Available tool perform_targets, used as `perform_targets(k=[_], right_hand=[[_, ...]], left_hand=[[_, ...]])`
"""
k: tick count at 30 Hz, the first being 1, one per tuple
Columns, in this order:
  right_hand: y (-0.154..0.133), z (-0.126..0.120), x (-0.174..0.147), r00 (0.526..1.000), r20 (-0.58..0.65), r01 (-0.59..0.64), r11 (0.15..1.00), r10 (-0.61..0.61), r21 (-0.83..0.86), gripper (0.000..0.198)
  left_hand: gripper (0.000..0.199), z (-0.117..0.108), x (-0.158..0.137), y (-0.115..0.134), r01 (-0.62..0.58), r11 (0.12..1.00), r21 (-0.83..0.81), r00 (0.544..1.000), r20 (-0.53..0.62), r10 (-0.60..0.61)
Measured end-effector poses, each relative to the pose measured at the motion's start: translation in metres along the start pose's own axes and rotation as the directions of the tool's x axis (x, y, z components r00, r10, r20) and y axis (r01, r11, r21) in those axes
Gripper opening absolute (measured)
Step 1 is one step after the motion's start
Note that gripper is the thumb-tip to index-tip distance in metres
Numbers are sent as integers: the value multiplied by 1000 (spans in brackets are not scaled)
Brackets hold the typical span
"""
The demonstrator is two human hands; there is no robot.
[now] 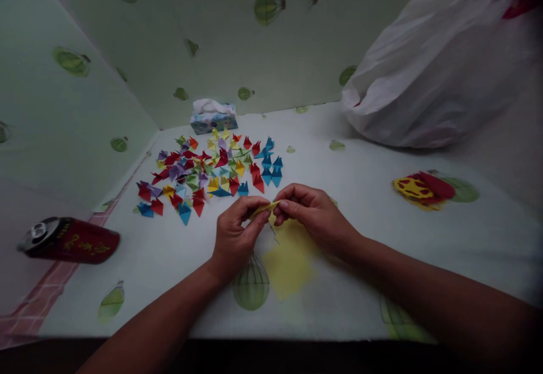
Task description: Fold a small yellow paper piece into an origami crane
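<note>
Pinching a folded yellow paper (263,209) above the surface (169,261), the left hand (238,226) holds most of its length; the long axis runs rightward, angled slightly toward the back edge, its other tip between the right hand's (309,209) fingertips, with a yellow sheet (288,269) lying nearer the front edge.

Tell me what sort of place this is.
Probably a room at home, at a table set in a corner. The balloon-patterned wall, the tissue box and the colourful folded paper shapes suggest it.
</note>
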State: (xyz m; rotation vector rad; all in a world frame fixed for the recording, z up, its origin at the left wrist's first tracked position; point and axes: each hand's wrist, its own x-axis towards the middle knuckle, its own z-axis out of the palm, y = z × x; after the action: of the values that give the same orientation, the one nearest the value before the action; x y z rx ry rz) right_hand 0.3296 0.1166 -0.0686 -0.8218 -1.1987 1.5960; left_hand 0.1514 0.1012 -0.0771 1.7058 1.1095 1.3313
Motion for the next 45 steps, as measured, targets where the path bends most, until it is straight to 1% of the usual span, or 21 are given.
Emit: perform_targets(k=[4, 8, 20, 24, 27, 29, 35, 39, 45], right_hand=[[0, 0, 0, 1000, 1, -14, 1000, 14, 12, 15], [1, -1, 1, 1000, 20, -19, 998, 18, 58, 15], [2, 1, 0, 998, 41, -47, 992, 42, 115, 18], [1, 1, 0, 998, 38, -56, 994, 53, 95, 18], [1, 1, 0, 997, 35, -66, 995, 64, 74, 19], [1, 1, 0, 997, 37, -73, 994, 69, 88, 20], [2, 1, 1, 996, 60, -83, 977, 73, 197, 22], [3, 1, 1, 996, 56, -84, 980, 75, 183, 23], [4, 2, 1, 995, 53, -91, 980, 83, 175, 21]], left_hand=[[14, 0, 0, 0, -46, 999, 12, 999, 14, 46], [9, -2, 0, 1, -68, 996, 61, 997, 42, 65], [5, -3, 0, 4, -61, 994, 94, 998, 38, 57], [7, -3, 0, 6, -77, 991, 106, 996, 53, 71], [9, -4, 1, 7, -118, 986, 119, 992, 66, 110], [10, -4, 2, 7, -145, 981, 125, 988, 63, 138], [16, -4, 2, 6, -170, 977, 130, 985, 36, 167], [20, -4, 3, 7, -223, 964, 146, 975, 42, 219], [23, -3, 4, 7, -237, 960, 150, 971, 53, 231]])
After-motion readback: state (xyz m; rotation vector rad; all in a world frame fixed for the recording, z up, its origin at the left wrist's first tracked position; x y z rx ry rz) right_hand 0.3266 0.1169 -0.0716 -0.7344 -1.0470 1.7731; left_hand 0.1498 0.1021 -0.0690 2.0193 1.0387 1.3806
